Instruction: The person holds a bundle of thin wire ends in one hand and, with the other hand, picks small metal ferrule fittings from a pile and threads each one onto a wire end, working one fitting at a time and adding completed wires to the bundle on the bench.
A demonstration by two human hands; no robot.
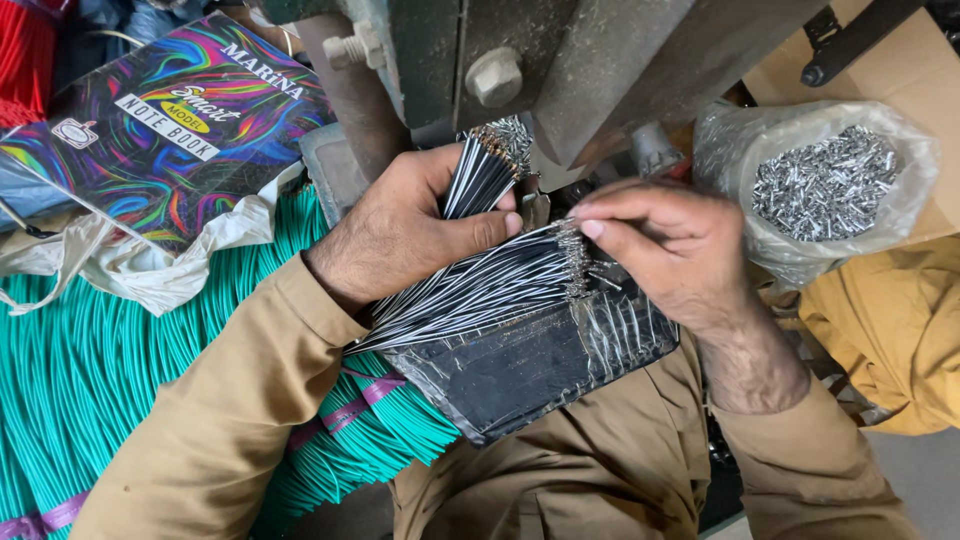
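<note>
Left hand: the left hand (400,225) sits just left of frame centre, fingers wrapped round a bundle of black-and-white wires (480,285), thumb pressed flat across the strands at about 3 o'clock of the palm
Right hand: the right hand (665,245) comes in from 4 o'clock, thumb and forefinger pinched on the bare metal tips of the wires where they fan out at the bundle's right end
Wires: one part of the bundle stands up toward 1 o'clock against the machine, its tips just under the grey body; the larger part lies fanned toward 3 o'clock, resting on the black pad
Black pad: a dark, tape-patched pad (530,365) on the person's lap, at 6 o'clock of both hands, touching the wires
Machine: a grey-green metal machine (600,60) with hex bolts, at 12 o'clock, just above the hands
Bag of metal pieces: a clear plastic bag (815,190) of small shiny metal sleeves at 3 o'clock, near the right hand but apart from it
Green wires: a thick mass of teal wires (90,370) at 9 o'clock, under the left sleeve
Notebook: a colourful swirled notebook (170,130) at 10 o'clock, well apart from the hands
</note>
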